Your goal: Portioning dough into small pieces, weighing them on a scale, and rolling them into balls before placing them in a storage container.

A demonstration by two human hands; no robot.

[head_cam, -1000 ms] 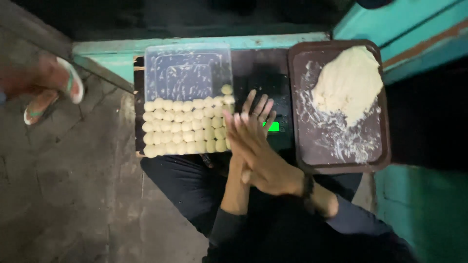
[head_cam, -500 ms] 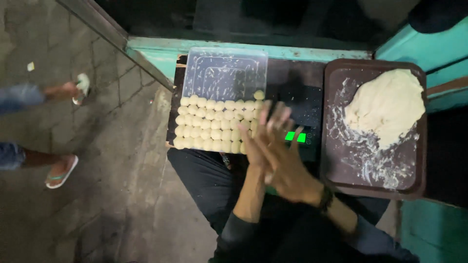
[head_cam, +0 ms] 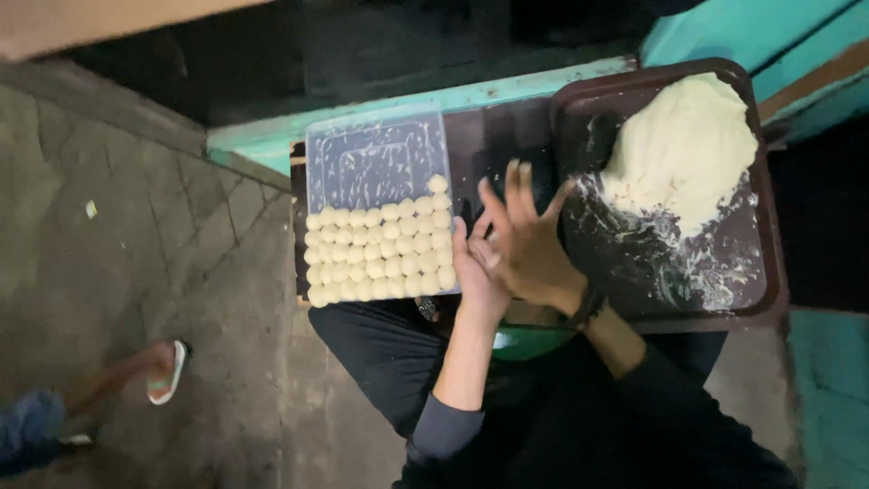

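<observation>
Grey paving stones fill the floor (head_cam: 118, 299) at 9 o'clock, where another person's sandalled foot (head_cam: 166, 371) stands at 8 o'clock. Nearest the camera, the person's dark trousers and sleeves rise toward a dark desk (head_cam: 493, 136). Over its near edge the left hand (head_cam: 475, 272) and right hand (head_cam: 529, 244) press palm to palm, right fingers (head_cam: 520, 186) spread wide and pointing to 12 o'clock; whether a piece of dough sits between the palms I cannot tell.

Just beside the hands at 9 o'clock lies a clear tray (head_cam: 376, 163), its long axis running 12 to 6. Small dough balls (head_cam: 380, 254) fill its near half in neat rows, with a lone ball starting a further row; the far half is bare and floury, so roughly half looks done.

At 2 o'clock a brown tray (head_cam: 765, 272) holds a large dough mass (head_cam: 683, 149), much of it apparently left to portion.
</observation>
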